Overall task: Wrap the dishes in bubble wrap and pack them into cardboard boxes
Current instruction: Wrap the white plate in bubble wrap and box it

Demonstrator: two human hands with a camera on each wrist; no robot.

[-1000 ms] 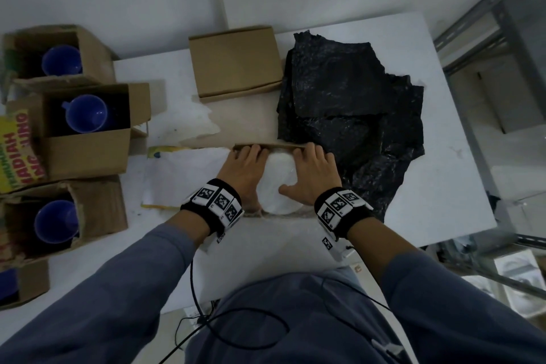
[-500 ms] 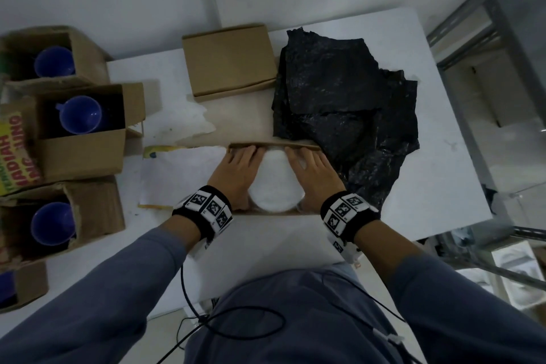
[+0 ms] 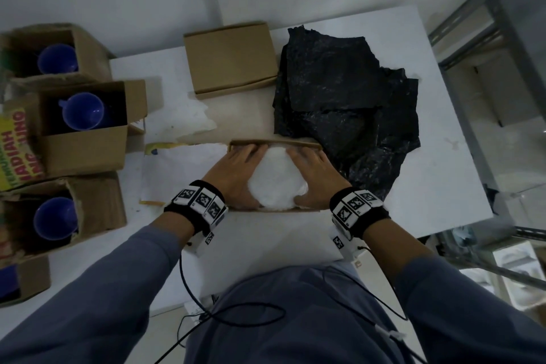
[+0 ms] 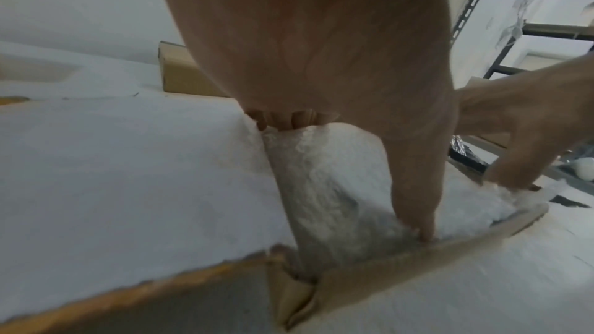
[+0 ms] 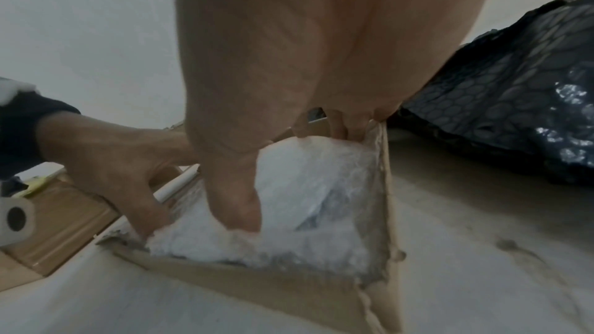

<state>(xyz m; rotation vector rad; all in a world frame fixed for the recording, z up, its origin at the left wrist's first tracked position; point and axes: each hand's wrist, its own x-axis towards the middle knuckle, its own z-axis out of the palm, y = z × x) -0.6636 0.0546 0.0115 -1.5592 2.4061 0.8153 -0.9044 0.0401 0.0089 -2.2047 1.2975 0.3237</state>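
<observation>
Left hand (image 3: 236, 177) and right hand (image 3: 313, 179) had slid apart since a second earlier, each gripping a flank of the bubble-wrapped dish (image 3: 274, 177), which sat low inside our cardboard box (image 3: 304, 144) on the table (image 3: 443, 142); we judged this one nearly packed.

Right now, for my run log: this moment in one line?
bundle in box | left hand holds bundle | right hand holds bundle

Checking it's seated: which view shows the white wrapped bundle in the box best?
Right wrist: the white wrapped bundle lies inside the open box, near and right walls visible. Head shows only its top between the left hand and right hand. Left wrist shows its left side, partly behind the thumb.
</observation>
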